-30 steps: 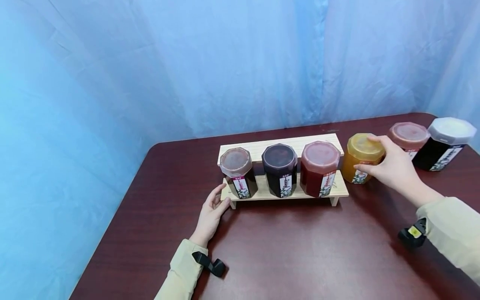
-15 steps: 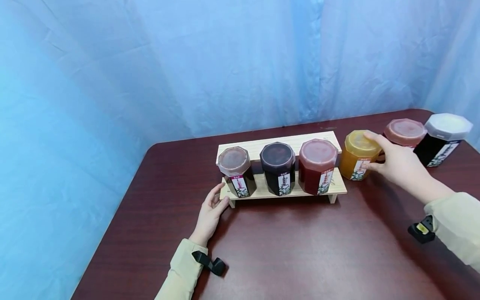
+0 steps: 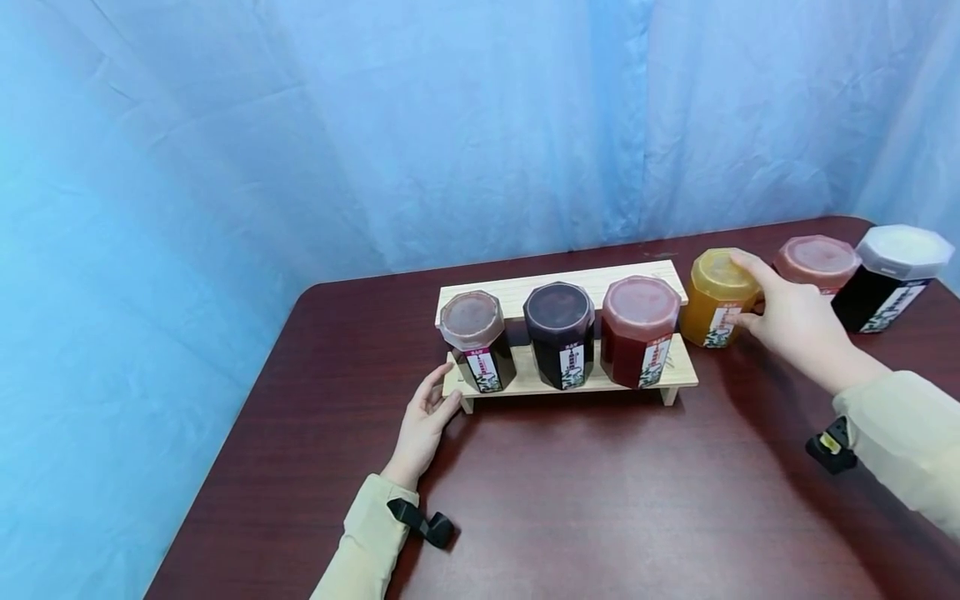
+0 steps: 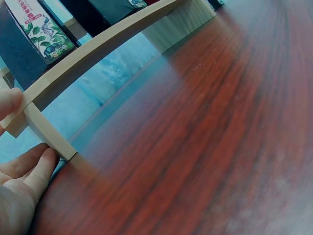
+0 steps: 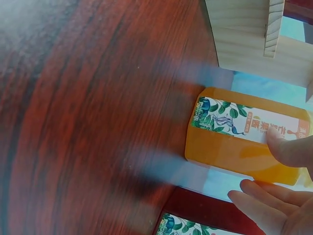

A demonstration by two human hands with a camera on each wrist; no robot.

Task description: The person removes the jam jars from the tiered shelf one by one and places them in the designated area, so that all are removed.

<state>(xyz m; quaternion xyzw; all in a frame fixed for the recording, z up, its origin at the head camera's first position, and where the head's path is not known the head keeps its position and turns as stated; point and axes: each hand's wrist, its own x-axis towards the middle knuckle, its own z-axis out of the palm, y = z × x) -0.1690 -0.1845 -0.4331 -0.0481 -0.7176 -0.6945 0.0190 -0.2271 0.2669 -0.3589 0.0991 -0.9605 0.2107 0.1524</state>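
Note:
My right hand [image 3: 795, 325] grips a yellow octagonal jar [image 3: 712, 321] beside the right end of a two-tier wooden rack [image 3: 540, 383]. In the right wrist view, the thumb [image 5: 288, 149] lies on the label of the yellow jar [image 5: 230, 147], with the other fingers along its side. My left hand [image 3: 420, 429] holds the rack's left front end. Its thumb [image 4: 10, 102] is at the shelf corner in the left wrist view; fingers are low by the leg [image 4: 51, 129]. On the lower shelf stand a brown jar [image 3: 487, 362], a dark purple jar [image 3: 555, 354] and a red jar [image 3: 626, 358].
Right of the yellow jar stand another red jar [image 3: 813, 254], partly hidden by my right hand, and a black jar with a white lid [image 3: 873, 300]. A blue curtain [image 3: 465, 133] hangs behind the dark red wooden table [image 3: 600, 500]. The rack's upper shelf [image 3: 480, 293] is behind the jars.
The yellow jar has shifted slightly toward the back of the table with my right hand, whose thumb has moved onto its label. My left hand stays at the rack's end.

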